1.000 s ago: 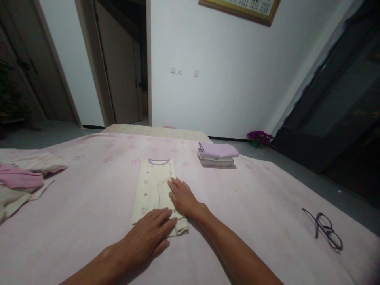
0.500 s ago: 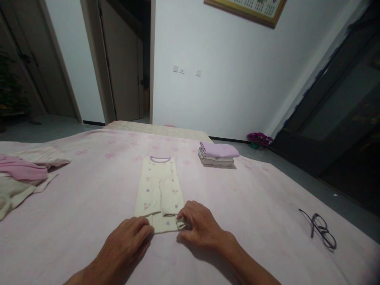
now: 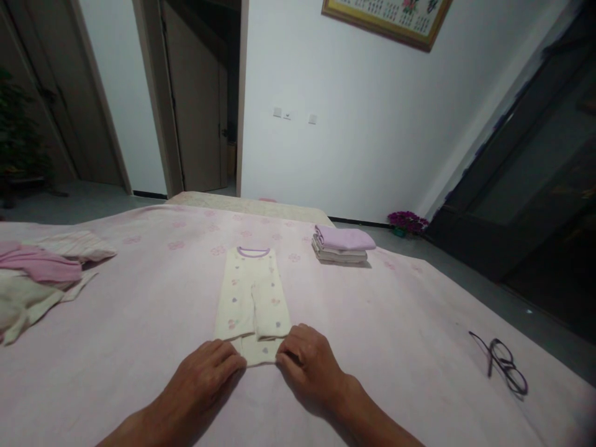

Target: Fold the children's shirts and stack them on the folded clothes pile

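Observation:
A cream long-sleeved shirt [image 3: 239, 292] with a purple collar and small printed motifs lies on the pink bedsheet [image 3: 363, 347]. Its sides and sleeves are folded inward, making a narrow strip with the collar at the far end. My left hand [image 3: 212, 369] is closed on the near left corner of the hem. At the near right corner, my right hand [image 3: 310, 357] pinches the hem between thumb and fingers. The bottom edge shows between the two hands, flat on the sheet.
A stack of folded clothes [image 3: 344, 242], lilac on top, stands at the far right of the shirt. Loose pink and cream clothes [image 3: 37, 267] lie heaped at the left. Black-framed glasses [image 3: 505, 363] rest near the right edge of the bed.
My right hand has closed its thumb and fingers on the hem corner, which was bunched and now looks flatter. My left hand stays at its corner. The view has shifted slightly.

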Available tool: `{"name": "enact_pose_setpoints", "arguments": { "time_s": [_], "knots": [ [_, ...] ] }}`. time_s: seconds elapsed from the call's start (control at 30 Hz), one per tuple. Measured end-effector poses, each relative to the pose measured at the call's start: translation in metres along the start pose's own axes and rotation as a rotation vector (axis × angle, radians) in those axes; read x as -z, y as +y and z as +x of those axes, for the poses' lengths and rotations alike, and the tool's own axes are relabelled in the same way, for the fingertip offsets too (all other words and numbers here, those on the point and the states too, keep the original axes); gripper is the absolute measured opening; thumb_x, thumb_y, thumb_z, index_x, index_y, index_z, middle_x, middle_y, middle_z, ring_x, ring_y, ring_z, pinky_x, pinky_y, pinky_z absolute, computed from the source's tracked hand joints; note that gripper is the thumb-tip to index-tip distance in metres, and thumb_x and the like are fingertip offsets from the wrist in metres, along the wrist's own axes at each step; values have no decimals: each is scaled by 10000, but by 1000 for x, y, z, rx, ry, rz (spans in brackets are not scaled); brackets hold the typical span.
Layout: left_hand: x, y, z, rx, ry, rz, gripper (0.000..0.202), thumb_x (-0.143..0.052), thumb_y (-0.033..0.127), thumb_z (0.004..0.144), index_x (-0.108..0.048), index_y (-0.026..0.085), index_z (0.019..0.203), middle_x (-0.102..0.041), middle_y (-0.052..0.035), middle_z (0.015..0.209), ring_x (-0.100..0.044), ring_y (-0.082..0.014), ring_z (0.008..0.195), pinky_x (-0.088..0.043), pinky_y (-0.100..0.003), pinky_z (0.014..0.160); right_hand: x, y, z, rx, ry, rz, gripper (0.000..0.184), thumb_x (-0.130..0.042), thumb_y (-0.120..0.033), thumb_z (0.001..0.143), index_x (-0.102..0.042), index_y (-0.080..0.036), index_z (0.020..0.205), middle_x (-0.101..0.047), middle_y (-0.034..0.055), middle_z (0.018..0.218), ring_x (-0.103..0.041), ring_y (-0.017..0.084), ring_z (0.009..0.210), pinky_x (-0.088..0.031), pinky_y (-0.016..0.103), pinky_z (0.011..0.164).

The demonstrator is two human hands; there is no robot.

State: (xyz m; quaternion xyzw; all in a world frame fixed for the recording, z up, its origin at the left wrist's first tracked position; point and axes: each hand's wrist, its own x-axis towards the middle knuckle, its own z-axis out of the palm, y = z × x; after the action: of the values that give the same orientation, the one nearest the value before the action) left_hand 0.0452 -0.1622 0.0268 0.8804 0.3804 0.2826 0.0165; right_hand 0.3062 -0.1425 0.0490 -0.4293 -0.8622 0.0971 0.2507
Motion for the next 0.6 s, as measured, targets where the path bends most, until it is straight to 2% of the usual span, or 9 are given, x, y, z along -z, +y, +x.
{"name": "enact_pose_setpoints", "arguments": {
  "time_s": [0.07, 0.1, 0.17, 0.23, 0.27, 0.33, 0.4, 0.5, 0.6],
  "knots": [
    [3, -5, 1, -30, 99, 9, 186, -505, 215, 994, -682, 245, 1043, -726, -28, 905, -667, -162, 820, -544, -294, 750, 1, 3, 1, -15, 48, -17, 152, -560, -229, 938, -678, -263, 848, -691, 49, 830, -615, 213, 831, -488, 367, 803],
    [3, -8, 1, -38, 144, 24, 211, -503, 213, 992, -673, 243, 1115, -742, -42, 995, -681, -176, 920, -552, -313, 826, 1, 5, 2, -17, 76, -26, 161, -537, -246, 954, -692, -269, 918, -710, 63, 900, -630, 224, 897, -497, 389, 849],
    [2, -16, 3, -44, 195, 95, 346, -497, 218, 989, -595, 244, 1321, -706, -71, 1253, -622, -226, 1200, -506, -393, 1019, 2, 9, 3, 6, 101, -51, 250, -514, -293, 972, -674, -270, 1163, -698, 102, 1186, -602, 265, 1158, -475, 459, 1005],
    [-3, -25, 3, -20, 173, 201, 525, -499, 254, 988, -425, 232, 1508, -567, -101, 1477, -467, -278, 1404, -407, -487, 1140, 1, 13, 2, 62, 44, -79, 463, -514, -354, 980, -522, -243, 1429, -520, 123, 1493, -413, 300, 1422, -361, 538, 1156],
    [-7, -29, 2, -2, 145, 247, 601, -506, 288, 989, -338, 223, 1563, -491, -116, 1545, -402, -298, 1454, -370, -517, 1163, 0, 14, 1, 86, -12, -91, 553, -511, -380, 986, -429, -227, 1510, -420, 126, 1575, -313, 304, 1489, -297, 562, 1199],
    [-14, -37, -1, 8, 63, 292, 702, -522, 384, 987, -231, 229, 1607, -399, -124, 1604, -347, -310, 1488, -351, -522, 1175, -2, 16, -3, 102, -131, -95, 630, -503, -398, 999, -320, -220, 1575, -320, 121, 1628, -228, 286, 1529, -220, 564, 1238],
    [-20, -42, -6, -7, -33, 282, 759, -532, 486, 970, -196, 270, 1616, -367, -107, 1620, -354, -303, 1487, -355, -500, 1177, -3, 17, -6, 91, -199, -81, 640, -511, -371, 999, -295, -238, 1587, -309, 107, 1631, -239, 259, 1527, -200, 536, 1253],
    [-23, -46, -12, -16, -125, 253, 773, -544, 550, 945, -219, 319, 1607, -352, -88, 1625, -390, -298, 1469, -352, -496, 1183, -3, 18, -9, 69, -193, -67, 623, -538, -344, 982, -344, -254, 1567, -349, 89, 1615, -286, 241, 1511, -210, 510, 1256],
    [-21, -48, -13, -23, -107, 239, 668, -538, 514, 962, -333, 328, 1570, -417, -76, 1593, -443, -286, 1437, -372, -498, 1177, -2, 20, -11, 96, -131, -71, 524, -510, -331, 995, -445, -253, 1509, -464, 88, 1552, -376, 228, 1469, -253, 491, 1246]
  ]
}}
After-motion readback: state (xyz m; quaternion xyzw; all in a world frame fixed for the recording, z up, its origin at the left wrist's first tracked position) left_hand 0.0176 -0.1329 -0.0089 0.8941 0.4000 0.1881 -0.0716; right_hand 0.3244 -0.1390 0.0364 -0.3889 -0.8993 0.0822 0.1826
